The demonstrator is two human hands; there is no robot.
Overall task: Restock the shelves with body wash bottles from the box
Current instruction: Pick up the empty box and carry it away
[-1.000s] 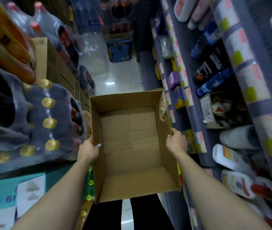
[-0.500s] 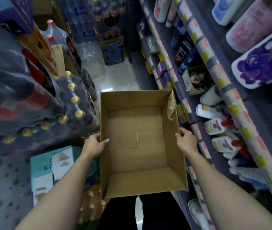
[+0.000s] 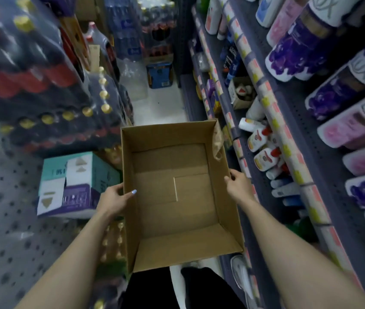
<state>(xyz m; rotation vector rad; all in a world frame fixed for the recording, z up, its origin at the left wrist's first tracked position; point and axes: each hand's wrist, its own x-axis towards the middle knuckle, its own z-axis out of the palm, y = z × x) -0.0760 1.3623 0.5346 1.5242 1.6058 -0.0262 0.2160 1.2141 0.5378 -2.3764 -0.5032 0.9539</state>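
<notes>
Cardboard box (image 3: 177,192): plain brown, open top, empty inside, bottom flaps showing a seam; held level in the aisle w/ one side wall gripped by the left hand (image 3: 113,198), thumb hooked over the rim, and the opp wall by the right hand (image 3: 239,186). Torn tape hangs at its far right corner. Body wash bottles (image 3: 342,85): white caps, purple and pink labels marked LUX, lying in rows on the upper shelves (image 3: 288,130) to the right of the box, tops toward the aisle; some blurred
</notes>
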